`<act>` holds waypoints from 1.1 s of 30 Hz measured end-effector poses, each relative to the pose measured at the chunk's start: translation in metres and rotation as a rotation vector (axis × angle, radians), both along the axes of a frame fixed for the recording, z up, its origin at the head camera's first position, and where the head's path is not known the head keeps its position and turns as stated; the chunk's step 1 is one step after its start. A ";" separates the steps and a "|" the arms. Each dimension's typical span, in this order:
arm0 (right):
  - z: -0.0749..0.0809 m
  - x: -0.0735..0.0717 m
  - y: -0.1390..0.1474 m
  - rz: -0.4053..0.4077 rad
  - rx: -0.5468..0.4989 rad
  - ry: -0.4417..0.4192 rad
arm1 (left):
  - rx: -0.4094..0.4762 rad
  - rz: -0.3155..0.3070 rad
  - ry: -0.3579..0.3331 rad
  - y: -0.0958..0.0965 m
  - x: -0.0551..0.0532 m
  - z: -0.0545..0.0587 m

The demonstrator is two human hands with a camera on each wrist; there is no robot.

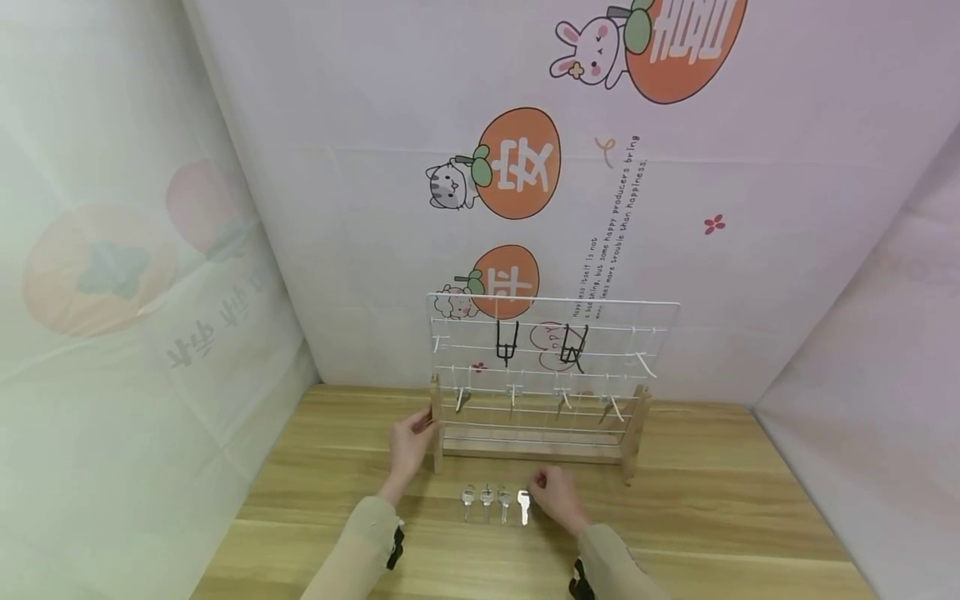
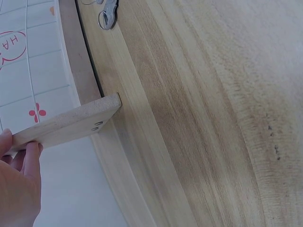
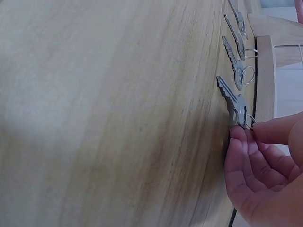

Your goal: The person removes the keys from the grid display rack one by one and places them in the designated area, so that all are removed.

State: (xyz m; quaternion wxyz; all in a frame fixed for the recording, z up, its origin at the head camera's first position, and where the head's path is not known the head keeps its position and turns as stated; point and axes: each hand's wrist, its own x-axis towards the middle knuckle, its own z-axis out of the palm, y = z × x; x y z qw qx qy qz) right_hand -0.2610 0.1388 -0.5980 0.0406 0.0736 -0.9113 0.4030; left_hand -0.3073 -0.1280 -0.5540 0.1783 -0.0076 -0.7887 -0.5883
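My left hand (image 1: pixel 408 447) grips the wooden side post (image 2: pixel 71 124) of a white wire rack (image 1: pixel 525 421), thumb on one face and fingers on the other in the left wrist view. My right hand (image 1: pixel 557 498) pinches the small ring (image 3: pixel 251 120) of the rightmost silver key (image 3: pixel 241 108) between thumb and fingertips. That key's blade lies close over the tabletop. Beside it, in a row in front of the rack, lie several other silver keys (image 1: pixel 487 497), with rings showing on some in the right wrist view.
White hooks (image 1: pixel 513 398) stick out from the rack's wires, with small things hanging on the lower ones. Two black hooks (image 1: pixel 507 340) hang higher up. Behind stands a printed cloth wall (image 1: pixel 360 250); more cloth closes both sides of the wooden table (image 1: pixel 712 500).
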 end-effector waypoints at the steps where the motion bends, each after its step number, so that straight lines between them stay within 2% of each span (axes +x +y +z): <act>1: 0.000 0.000 0.000 0.002 0.001 0.002 | -0.003 0.000 0.005 0.000 0.000 0.000; 19: 0.000 0.000 -0.004 -0.013 0.063 0.055 | 0.003 0.000 0.010 0.000 0.000 0.000; 33: -0.001 0.001 -0.005 -0.006 0.038 0.008 | 0.004 0.006 0.004 0.001 0.001 0.000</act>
